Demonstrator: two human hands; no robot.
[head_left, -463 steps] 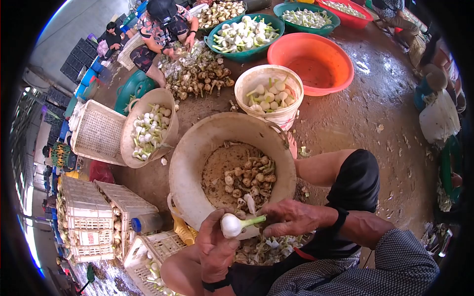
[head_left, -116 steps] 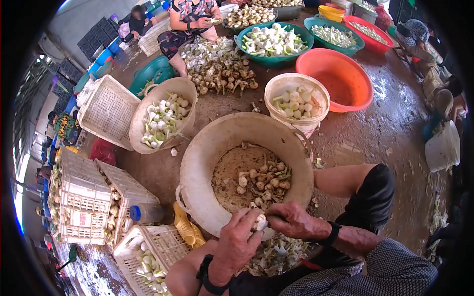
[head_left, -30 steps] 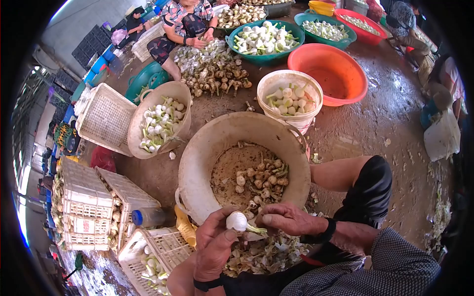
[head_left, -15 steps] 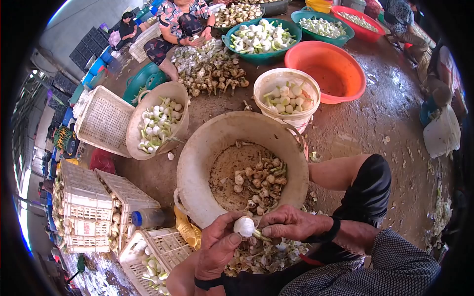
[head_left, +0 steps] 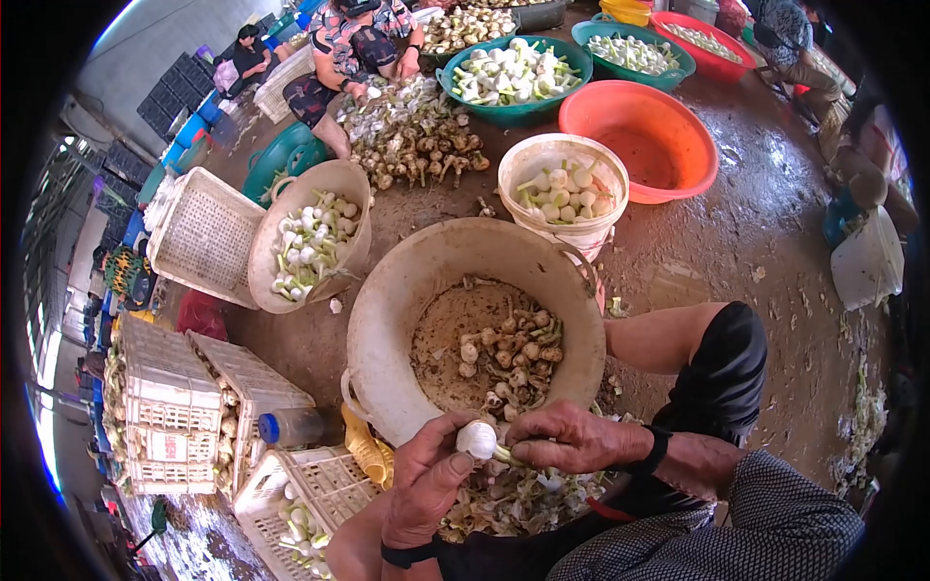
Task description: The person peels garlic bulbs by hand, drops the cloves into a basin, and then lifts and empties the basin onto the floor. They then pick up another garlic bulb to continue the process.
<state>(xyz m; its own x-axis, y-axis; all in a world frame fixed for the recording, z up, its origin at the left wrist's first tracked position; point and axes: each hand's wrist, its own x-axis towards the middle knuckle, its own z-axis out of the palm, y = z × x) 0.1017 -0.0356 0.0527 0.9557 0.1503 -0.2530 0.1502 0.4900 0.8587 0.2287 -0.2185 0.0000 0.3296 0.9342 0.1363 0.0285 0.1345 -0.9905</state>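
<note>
A white garlic bulb (head_left: 477, 440) with a short green stem is between my two hands, over the near rim of a big beige tub (head_left: 383, 290). My left hand (head_left: 428, 476) grips the bulb between thumb and fingers. My right hand (head_left: 573, 440) pinches the stem end, its fingers closed round it. Inside the tub lie several brownish unpeeled garlic bulbs (head_left: 521, 353). Below my hands is a heap of loose garlic skins (head_left: 528, 504).
A white bucket (head_left: 572, 230) of peeled garlic and a red basin (head_left: 644, 140) stand beyond the tub. At left are a beige basket (head_left: 262, 257) of garlic and stacked crates (head_left: 174, 416). A co-worker (head_left: 363, 39) sits at a garlic pile.
The bulb and my hands have shifted very slightly, the right hand a little left. The co-worker's hands have moved apart and down to the pile, and their head has dipped.
</note>
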